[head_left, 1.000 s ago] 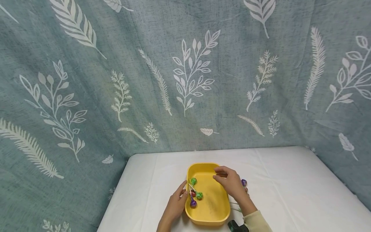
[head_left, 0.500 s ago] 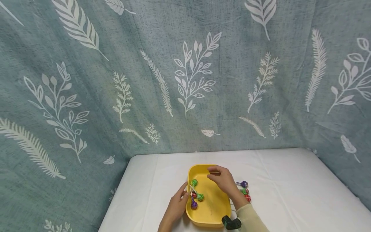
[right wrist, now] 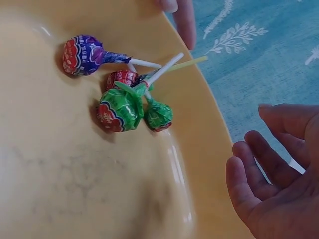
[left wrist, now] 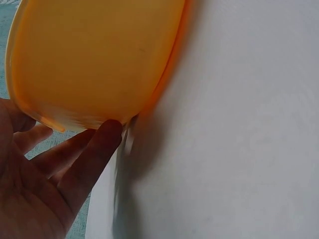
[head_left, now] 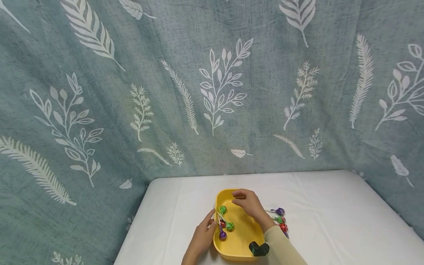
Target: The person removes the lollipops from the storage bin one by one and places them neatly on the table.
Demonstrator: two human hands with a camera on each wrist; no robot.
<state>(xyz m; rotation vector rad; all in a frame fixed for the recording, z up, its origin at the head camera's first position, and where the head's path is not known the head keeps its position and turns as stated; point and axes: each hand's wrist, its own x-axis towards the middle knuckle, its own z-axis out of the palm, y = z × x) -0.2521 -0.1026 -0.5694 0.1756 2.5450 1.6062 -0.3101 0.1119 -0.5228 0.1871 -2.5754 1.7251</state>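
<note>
A yellow plastic tray point(head_left: 256, 235) stands on the white table. Along its left side lie several lollipops in shiny wrappers: a purple lollipop point(right wrist: 82, 56), a red lollipop point(right wrist: 121, 78) and green ones, the larger green lollipop point(right wrist: 119, 110) nearest in the right wrist view. My left hand point(head_left: 202, 233) holds the tray's left wall, fingers against the outside and thumb at the rim; its fingertips show against the wall in the left wrist view. My right hand point(head_left: 246, 202) hovers over the tray's far right part, fingers loosely bent and apart, holding nothing.
More lollipops lie on the table right of the tray, among them a purple lollipop point(head_left: 280, 211) and a red lollipop point(head_left: 282, 227), partly behind my right forearm. A black wrist camera point(head_left: 258, 249) overlaps the tray's near right corner. Patterned green-blue cloth point(head_left: 212, 147) hangs behind the table.
My right hand has moved left, farther over the tray. As the forearm shifted, more of the lollipops on the right came into view. My left hand has stayed at the tray's left wall.
</note>
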